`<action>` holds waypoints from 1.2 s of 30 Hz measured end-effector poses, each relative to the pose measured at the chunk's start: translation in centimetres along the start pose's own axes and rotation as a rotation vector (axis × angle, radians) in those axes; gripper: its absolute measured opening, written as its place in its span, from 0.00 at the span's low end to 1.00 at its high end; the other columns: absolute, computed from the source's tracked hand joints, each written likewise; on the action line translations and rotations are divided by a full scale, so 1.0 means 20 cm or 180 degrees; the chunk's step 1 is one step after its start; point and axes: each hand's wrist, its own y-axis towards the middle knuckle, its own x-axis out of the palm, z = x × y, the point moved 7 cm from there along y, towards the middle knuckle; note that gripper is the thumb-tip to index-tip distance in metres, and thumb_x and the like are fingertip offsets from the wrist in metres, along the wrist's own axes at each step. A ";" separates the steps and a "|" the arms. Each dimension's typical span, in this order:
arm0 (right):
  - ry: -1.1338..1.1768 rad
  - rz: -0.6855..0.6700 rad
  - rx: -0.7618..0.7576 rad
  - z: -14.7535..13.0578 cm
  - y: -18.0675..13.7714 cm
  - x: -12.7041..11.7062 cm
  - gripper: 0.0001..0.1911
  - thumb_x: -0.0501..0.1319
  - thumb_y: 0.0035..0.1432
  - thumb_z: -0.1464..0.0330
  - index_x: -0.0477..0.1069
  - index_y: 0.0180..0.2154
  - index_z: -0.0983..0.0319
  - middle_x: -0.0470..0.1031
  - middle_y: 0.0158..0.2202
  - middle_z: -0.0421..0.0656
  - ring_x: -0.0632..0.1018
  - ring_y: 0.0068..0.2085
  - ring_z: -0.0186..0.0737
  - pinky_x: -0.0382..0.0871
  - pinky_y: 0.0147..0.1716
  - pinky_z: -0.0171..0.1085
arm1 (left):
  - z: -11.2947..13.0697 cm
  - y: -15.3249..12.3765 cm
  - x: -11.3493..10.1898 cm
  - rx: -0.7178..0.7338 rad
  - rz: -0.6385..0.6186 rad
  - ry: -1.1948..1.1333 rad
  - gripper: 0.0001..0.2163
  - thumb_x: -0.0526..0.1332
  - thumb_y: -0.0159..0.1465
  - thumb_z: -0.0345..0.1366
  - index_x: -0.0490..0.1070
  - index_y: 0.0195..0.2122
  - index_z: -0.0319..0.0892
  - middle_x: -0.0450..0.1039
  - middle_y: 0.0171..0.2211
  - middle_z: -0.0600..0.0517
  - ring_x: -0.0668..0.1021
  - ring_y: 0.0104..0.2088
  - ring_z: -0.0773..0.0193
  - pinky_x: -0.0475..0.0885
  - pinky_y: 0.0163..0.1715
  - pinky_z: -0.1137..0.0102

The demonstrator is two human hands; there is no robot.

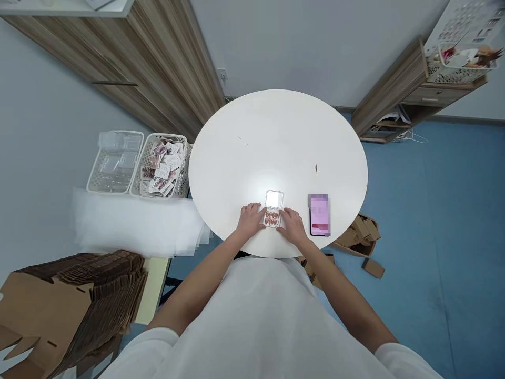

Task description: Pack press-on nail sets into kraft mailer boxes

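Near the front edge of the white round table (276, 137) lies a small clear plastic case (273, 199) with its lid raised toward the far side. Several shiny reddish-brown pieces shaped like false nails (272, 217) sit in two rows in its base. My left hand (250, 221) grips the case's left side with thumb and fingers. On the opposite side, my right hand (292, 225) holds its right edge. A phone (319, 216) with a lit, blurred pink screen rests to the right of my right hand.
Left of the table stand a white basket of printed cards (161, 171) and a basket of clear plastic boxes (118, 166). Nearer are translucent sheets (138, 221) and stacked flat cardboard (79, 300). Small brown boxes (357, 234) sit in a carton on the floor at right.
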 end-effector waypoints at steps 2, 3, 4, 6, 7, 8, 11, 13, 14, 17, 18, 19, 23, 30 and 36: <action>-0.0002 -0.0006 -0.0007 0.00 0.01 -0.01 0.32 0.61 0.47 0.66 0.54 0.54 0.58 0.58 0.53 0.49 0.59 0.54 0.51 0.56 0.48 0.48 | 0.00 0.01 0.00 -0.0022 -0.0017 0.0014 0.28 0.66 0.49 0.39 0.60 0.51 0.49 0.60 0.51 0.44 0.60 0.52 0.48 0.53 0.48 0.55; -0.0005 -0.0014 -0.0012 0.00 0.01 -0.01 0.32 0.61 0.47 0.66 0.55 0.54 0.58 0.58 0.53 0.49 0.59 0.53 0.51 0.57 0.47 0.48 | 0.01 0.01 0.01 -0.0036 -0.0027 -0.0006 0.28 0.66 0.49 0.39 0.60 0.51 0.49 0.61 0.51 0.44 0.60 0.52 0.48 0.53 0.48 0.55; -0.0009 -0.0024 -0.0018 0.00 0.01 -0.01 0.32 0.61 0.47 0.66 0.55 0.54 0.57 0.59 0.53 0.49 0.59 0.53 0.51 0.57 0.47 0.48 | 0.01 0.01 0.01 -0.0048 -0.0036 -0.0035 0.28 0.65 0.49 0.39 0.60 0.52 0.50 0.61 0.51 0.44 0.60 0.51 0.47 0.53 0.48 0.55; -0.0021 -0.0041 -0.0026 0.00 0.02 -0.01 0.31 0.61 0.47 0.65 0.55 0.54 0.57 0.59 0.53 0.49 0.60 0.53 0.51 0.58 0.46 0.48 | 0.00 0.01 0.01 -0.0076 -0.0055 -0.0078 0.28 0.65 0.50 0.39 0.59 0.52 0.51 0.61 0.50 0.44 0.61 0.51 0.47 0.53 0.48 0.55; -0.0028 -0.0043 -0.0029 0.00 0.02 -0.01 0.31 0.61 0.47 0.65 0.55 0.54 0.57 0.59 0.52 0.49 0.60 0.53 0.51 0.58 0.46 0.48 | 0.00 0.01 0.02 -0.0084 -0.0064 -0.0077 0.28 0.65 0.50 0.40 0.59 0.52 0.51 0.61 0.50 0.45 0.61 0.51 0.47 0.53 0.48 0.55; -0.0036 -0.0038 -0.0029 0.00 0.02 -0.01 0.31 0.61 0.47 0.65 0.55 0.54 0.57 0.59 0.52 0.49 0.60 0.53 0.51 0.58 0.46 0.48 | 0.00 0.01 0.02 -0.0089 -0.0073 -0.0068 0.28 0.64 0.50 0.40 0.59 0.52 0.51 0.61 0.50 0.44 0.61 0.51 0.47 0.53 0.48 0.55; -0.0039 -0.0019 -0.0039 0.00 0.02 -0.01 0.31 0.61 0.47 0.66 0.55 0.54 0.57 0.59 0.53 0.49 0.60 0.53 0.51 0.58 0.46 0.47 | -0.01 0.00 0.03 -0.0110 -0.0072 -0.0085 0.27 0.64 0.51 0.40 0.58 0.53 0.51 0.61 0.50 0.44 0.61 0.51 0.47 0.53 0.47 0.55; -0.0027 -0.0022 -0.0048 0.00 0.01 -0.01 0.32 0.61 0.47 0.66 0.54 0.54 0.57 0.59 0.53 0.49 0.60 0.53 0.51 0.58 0.46 0.47 | -0.02 -0.01 0.04 -0.0144 -0.0054 -0.0162 0.28 0.63 0.51 0.41 0.58 0.53 0.51 0.61 0.50 0.44 0.61 0.51 0.48 0.53 0.48 0.55; -0.0021 -0.0030 -0.0052 0.01 0.01 -0.01 0.32 0.61 0.47 0.66 0.54 0.54 0.56 0.59 0.53 0.48 0.60 0.53 0.51 0.58 0.46 0.48 | -0.02 -0.01 0.04 -0.0159 -0.0049 -0.0198 0.28 0.63 0.51 0.41 0.58 0.53 0.52 0.61 0.51 0.45 0.61 0.51 0.48 0.53 0.48 0.55; -0.0026 -0.0042 -0.0053 0.01 0.01 0.00 0.32 0.61 0.47 0.66 0.54 0.55 0.56 0.59 0.53 0.48 0.60 0.53 0.51 0.57 0.47 0.48 | -0.02 -0.01 0.05 -0.0188 -0.0057 -0.0225 0.28 0.63 0.51 0.41 0.57 0.54 0.52 0.61 0.51 0.45 0.62 0.50 0.48 0.54 0.47 0.56; -0.0032 -0.0042 -0.0052 0.01 0.01 0.00 0.32 0.60 0.47 0.66 0.54 0.55 0.56 0.59 0.53 0.48 0.59 0.53 0.51 0.57 0.47 0.48 | -0.02 -0.01 0.05 -0.0186 -0.0062 -0.0205 0.28 0.63 0.52 0.41 0.57 0.54 0.52 0.61 0.51 0.45 0.62 0.50 0.48 0.54 0.47 0.56; -0.0039 -0.0040 -0.0048 0.01 0.01 0.00 0.32 0.60 0.48 0.66 0.53 0.55 0.56 0.58 0.53 0.48 0.59 0.53 0.51 0.57 0.47 0.48 | -0.02 -0.02 0.05 -0.0180 -0.0065 -0.0175 0.28 0.63 0.52 0.41 0.57 0.54 0.52 0.61 0.51 0.45 0.62 0.50 0.48 0.54 0.47 0.56; -0.0058 -0.0041 -0.0052 0.01 0.01 0.00 0.32 0.60 0.48 0.66 0.52 0.55 0.56 0.58 0.54 0.49 0.58 0.54 0.51 0.57 0.47 0.48 | -0.02 -0.02 0.06 -0.0157 -0.0057 -0.0125 0.28 0.63 0.52 0.40 0.56 0.54 0.51 0.61 0.51 0.44 0.62 0.50 0.47 0.55 0.47 0.56; 0.0000 -0.0053 -0.0038 0.01 0.00 0.00 0.35 0.59 0.48 0.67 0.49 0.57 0.57 0.57 0.54 0.49 0.57 0.55 0.50 0.57 0.48 0.48 | -0.03 -0.02 0.06 -0.0240 -0.0083 -0.0147 0.31 0.63 0.52 0.40 0.52 0.56 0.50 0.61 0.51 0.45 0.62 0.51 0.49 0.55 0.48 0.57; 0.0891 -0.0010 0.0385 0.07 0.01 -0.03 0.36 0.59 0.47 0.65 0.49 0.57 0.59 0.60 0.53 0.48 0.63 0.52 0.47 0.61 0.48 0.46 | -0.08 -0.08 0.06 -0.0678 0.0026 -0.0933 0.33 0.62 0.52 0.43 0.51 0.57 0.45 0.60 0.52 0.43 0.63 0.52 0.51 0.59 0.47 0.59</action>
